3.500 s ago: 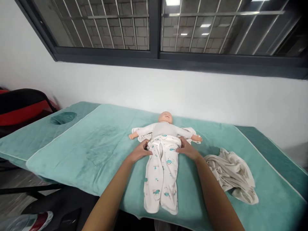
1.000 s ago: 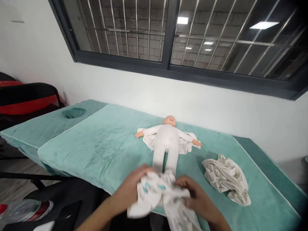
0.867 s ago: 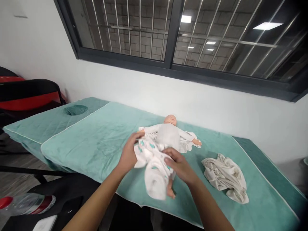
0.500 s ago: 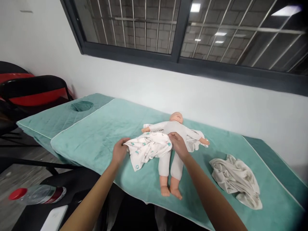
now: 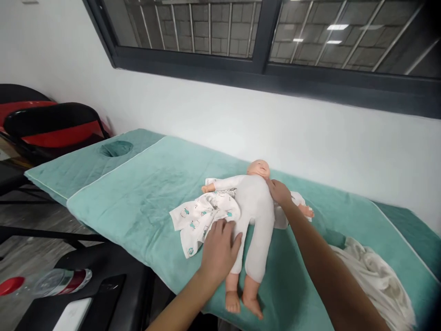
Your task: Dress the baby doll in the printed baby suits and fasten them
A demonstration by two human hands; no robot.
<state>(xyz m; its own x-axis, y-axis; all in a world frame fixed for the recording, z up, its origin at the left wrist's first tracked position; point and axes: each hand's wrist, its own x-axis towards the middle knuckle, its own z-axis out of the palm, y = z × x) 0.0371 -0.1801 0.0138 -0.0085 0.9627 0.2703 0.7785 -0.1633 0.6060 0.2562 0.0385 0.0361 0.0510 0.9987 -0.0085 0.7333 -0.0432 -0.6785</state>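
Right hand (image 5: 279, 192) moved off printed pants (image 5: 203, 214) to doll (image 5: 255, 200) shoulder, grip unclear; left hand (image 5: 219, 250) loosely open, now over pants' near edge.

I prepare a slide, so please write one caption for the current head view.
Right hand at the doll's shoulder, left hand beside printed pants.

the left hand (image 5: 218, 252) is palm down, fingers (image 5: 219, 226) loosely bent and thumb (image 5: 237, 243) apart; the right hand (image 5: 279, 192) reaches farther forward (its fingertips are hard to make out), the right forearm (image 5: 319, 246) slanting in from the lower right.
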